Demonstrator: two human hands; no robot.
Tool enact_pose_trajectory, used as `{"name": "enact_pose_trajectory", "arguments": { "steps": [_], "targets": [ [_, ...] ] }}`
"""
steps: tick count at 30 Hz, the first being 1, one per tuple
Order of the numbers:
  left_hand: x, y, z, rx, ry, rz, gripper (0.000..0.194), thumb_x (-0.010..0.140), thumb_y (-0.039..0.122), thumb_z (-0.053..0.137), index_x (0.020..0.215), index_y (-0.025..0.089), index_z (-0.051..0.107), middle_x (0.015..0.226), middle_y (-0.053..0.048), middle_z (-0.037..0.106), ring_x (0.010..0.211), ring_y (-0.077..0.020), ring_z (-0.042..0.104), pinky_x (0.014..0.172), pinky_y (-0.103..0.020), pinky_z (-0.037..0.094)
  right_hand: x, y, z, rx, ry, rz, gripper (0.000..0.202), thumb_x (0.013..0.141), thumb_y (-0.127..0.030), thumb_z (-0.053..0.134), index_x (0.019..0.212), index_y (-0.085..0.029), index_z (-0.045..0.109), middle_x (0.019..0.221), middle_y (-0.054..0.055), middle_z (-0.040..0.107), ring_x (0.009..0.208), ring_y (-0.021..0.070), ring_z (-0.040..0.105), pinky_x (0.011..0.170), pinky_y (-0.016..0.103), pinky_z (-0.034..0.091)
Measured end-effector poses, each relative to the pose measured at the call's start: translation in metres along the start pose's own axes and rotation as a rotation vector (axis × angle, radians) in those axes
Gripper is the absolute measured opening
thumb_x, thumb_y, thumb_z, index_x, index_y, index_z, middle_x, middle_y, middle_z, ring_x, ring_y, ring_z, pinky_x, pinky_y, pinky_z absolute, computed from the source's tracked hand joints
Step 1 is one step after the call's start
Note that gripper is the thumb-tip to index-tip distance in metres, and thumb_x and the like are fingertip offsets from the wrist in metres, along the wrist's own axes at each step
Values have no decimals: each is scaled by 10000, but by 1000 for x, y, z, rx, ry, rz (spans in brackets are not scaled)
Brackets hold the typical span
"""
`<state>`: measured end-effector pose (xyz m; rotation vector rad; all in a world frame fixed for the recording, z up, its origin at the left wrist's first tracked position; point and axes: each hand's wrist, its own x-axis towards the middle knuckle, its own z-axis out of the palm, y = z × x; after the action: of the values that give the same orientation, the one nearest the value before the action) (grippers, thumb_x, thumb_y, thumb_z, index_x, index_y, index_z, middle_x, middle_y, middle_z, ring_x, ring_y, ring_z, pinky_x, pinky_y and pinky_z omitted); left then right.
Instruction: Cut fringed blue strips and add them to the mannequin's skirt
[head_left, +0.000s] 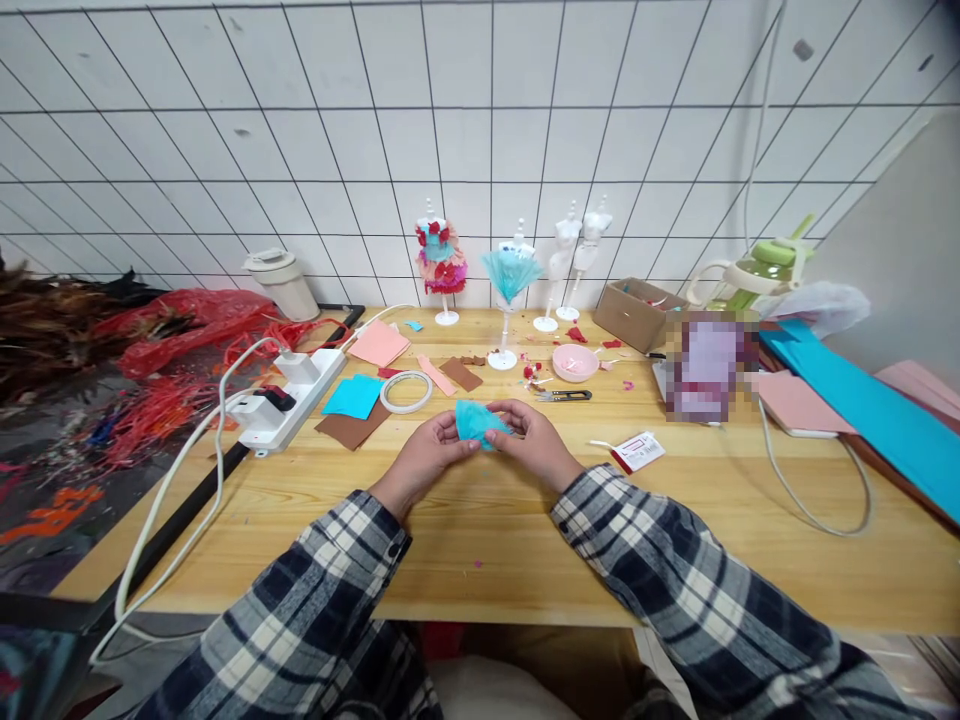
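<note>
- Cables at nine o'clock loop over the table's left edge; catching one with your left sleeve could drag the power strip. Room is tight that way.
- Tape roll at ten o'clock sits just past your left hand; an outward sweep could shove it aside.
- Between your hands, mid-table, is the blue piece: your left fingers and thumb pinch one side, your right hand grasps the other. It looks thin, so uneven pulling could crease or tear it.
- Toward twelve o'clock stands the blue-skirted dress form on a slim stem; a forward bump could tip it. Toward six, bare wood runs between your forearms to the front edge, your easiest room.
- Snips at two o'clock lie near your right fingers; spreading them carelessly risks a nick.
- Past the tag, toward three o'clock, the cord could hook your right sleeve if you swing wide.
</note>
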<state>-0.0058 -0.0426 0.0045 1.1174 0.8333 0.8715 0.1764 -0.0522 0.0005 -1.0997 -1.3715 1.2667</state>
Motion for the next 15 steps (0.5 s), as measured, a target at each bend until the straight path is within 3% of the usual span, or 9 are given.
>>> {"name": "enact_pose_trajectory", "arguments": {
  "steps": [5, 10, 15],
  "targets": [
    [0, 0, -4, 77, -17, -13, 569, 598, 259, 858, 1110, 157, 632, 1164, -112, 707, 1022, -251, 673, 952, -400, 484, 1, -2, -6, 87, -37, 51, 525, 664, -346, 755, 1143, -209, 589, 710, -32, 579, 644, 135, 549, 646, 283, 450],
    [-1, 3, -3, 149, -30, 14, 534, 594, 287, 859, 1065, 157, 643, 1112, -93, 721, 1021, -257, 667, 936, -398, 489, 1, 0, -4, 147, -93, 46, 543, 655, -357, 770, 1145, -210, 590, 851, 4, 626, 737, 142, 581, 699, 287, 473],
    [-2, 3, -2, 132, -11, 2, 425, 654, 362, 825, 992, 152, 678, 1016, -69, 738, 960, -232, 665, 902, -359, 485, 1, 3, -3, 80, -30, 21, 470, 658, -326, 777, 1090, -206, 636, 778, -6, 648, 709, 144, 594, 731, 306, 483]
  ]
}}
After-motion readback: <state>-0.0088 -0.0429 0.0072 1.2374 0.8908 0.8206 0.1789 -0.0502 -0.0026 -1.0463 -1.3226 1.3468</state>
